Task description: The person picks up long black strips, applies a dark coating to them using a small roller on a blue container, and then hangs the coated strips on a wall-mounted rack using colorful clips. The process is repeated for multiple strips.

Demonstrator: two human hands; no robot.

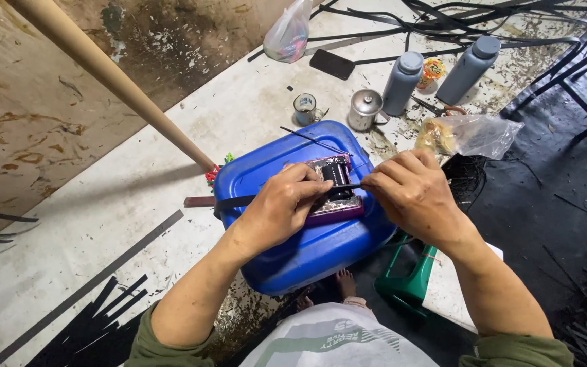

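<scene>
- Hands meet over the blue jerrycan [293, 251], which lies flat and serves me as a work block.
- My left hand [281, 207] presses the black strip [236, 201] down on the small purple block [338, 209], fingers closed over it.
- My right hand [412, 194] pinches the strip's thin end, just right of the block, apparently keeping it taut.
</scene>
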